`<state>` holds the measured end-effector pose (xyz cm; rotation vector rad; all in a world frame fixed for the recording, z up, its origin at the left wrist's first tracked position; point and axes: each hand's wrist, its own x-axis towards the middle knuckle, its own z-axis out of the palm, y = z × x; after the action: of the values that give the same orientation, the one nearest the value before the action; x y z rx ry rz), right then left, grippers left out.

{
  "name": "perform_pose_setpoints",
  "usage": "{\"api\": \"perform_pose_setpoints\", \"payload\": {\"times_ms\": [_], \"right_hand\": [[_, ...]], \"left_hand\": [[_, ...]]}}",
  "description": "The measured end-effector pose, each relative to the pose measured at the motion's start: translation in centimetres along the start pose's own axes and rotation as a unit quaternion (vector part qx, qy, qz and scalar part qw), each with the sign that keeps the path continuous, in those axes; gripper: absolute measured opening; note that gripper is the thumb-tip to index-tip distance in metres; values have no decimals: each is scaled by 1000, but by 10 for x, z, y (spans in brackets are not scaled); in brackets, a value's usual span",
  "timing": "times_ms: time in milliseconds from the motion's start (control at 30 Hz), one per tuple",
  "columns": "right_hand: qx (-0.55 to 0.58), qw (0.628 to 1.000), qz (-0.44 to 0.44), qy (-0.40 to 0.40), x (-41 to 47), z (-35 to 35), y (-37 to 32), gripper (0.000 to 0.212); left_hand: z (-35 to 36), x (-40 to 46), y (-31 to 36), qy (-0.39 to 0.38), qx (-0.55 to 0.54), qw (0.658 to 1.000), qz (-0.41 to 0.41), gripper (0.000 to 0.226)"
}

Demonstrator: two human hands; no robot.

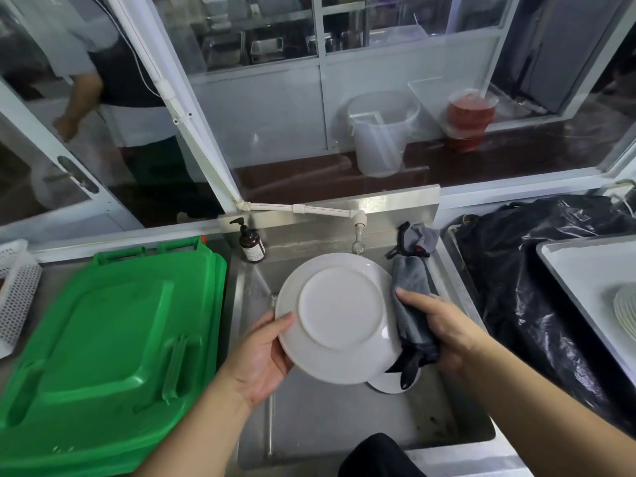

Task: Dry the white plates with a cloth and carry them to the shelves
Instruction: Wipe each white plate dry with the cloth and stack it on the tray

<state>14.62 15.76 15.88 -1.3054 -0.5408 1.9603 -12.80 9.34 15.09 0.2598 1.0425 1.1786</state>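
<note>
A white plate (339,316) is held over the steel sink (344,421), its underside facing me. My left hand (265,359) grips its lower left rim, thumb on the underside. My right hand (435,327) holds a grey cloth (411,294) against the plate's right edge. Another white plate (387,383) lies in the sink below, mostly hidden by the held plate and by the cloth's dark end.
A green bin lid (106,339) fills the left counter. A brown pump bottle (253,247) and a tap (358,235) stand behind the sink. Black plastic bags (523,270) and a white tray (592,270) with stacked plates (624,309) lie right. A person stands behind the glass.
</note>
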Motion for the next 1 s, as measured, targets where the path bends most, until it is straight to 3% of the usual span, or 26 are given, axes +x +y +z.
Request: {"api": "perform_pose_setpoints", "payload": {"times_ms": [267, 633, 867, 1000], "right_hand": [[22, 998, -29, 54, 12, 5, -2, 47], [149, 981, -37, 118, 8, 18, 32, 43], [46, 997, -21, 57, 5, 1, 1, 35], [12, 999, -13, 31, 8, -1, -13, 36]], "left_hand": [[22, -5, -1, -34, 1, 999, 9, 38], [62, -9, -41, 13, -76, 994, 79, 41], [34, -6, -14, 9, 22, 1000, -17, 56], [24, -5, 12, -56, 30, 998, -7, 46]]}}
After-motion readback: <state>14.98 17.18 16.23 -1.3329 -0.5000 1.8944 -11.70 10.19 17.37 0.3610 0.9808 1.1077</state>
